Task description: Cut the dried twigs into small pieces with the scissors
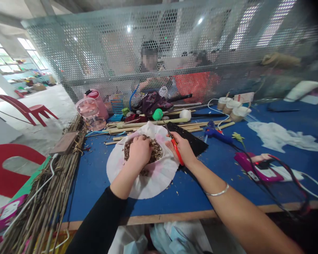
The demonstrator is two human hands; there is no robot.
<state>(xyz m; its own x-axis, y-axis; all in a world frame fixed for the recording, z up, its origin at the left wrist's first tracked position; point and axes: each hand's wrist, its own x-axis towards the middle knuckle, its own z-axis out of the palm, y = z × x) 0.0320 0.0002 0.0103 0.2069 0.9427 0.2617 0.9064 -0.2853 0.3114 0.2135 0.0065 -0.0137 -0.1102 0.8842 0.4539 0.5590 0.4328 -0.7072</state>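
Observation:
On the blue table lies a round white cloth (148, 188), its far edge raised, with a heap of brown and pale dried plant bits (156, 151) in its middle. My left hand (140, 150) is down in the heap, fingers curled over the bits, their tips hidden. Scissors with red handles (178, 152) are held in my right hand (182, 148) at the cloth's right side. Their dark blades point up and away from me, above the cloth's far right edge.
Bamboo sticks (153, 124), a green ball (157, 114) and a dark cloth bundle (155, 103) lie behind. At right are a blue glue gun (217, 134), a magenta power strip (254, 167) and cables. A stick bundle (60, 187) borders the left. Perforated metal screen (108, 53) stands beyond.

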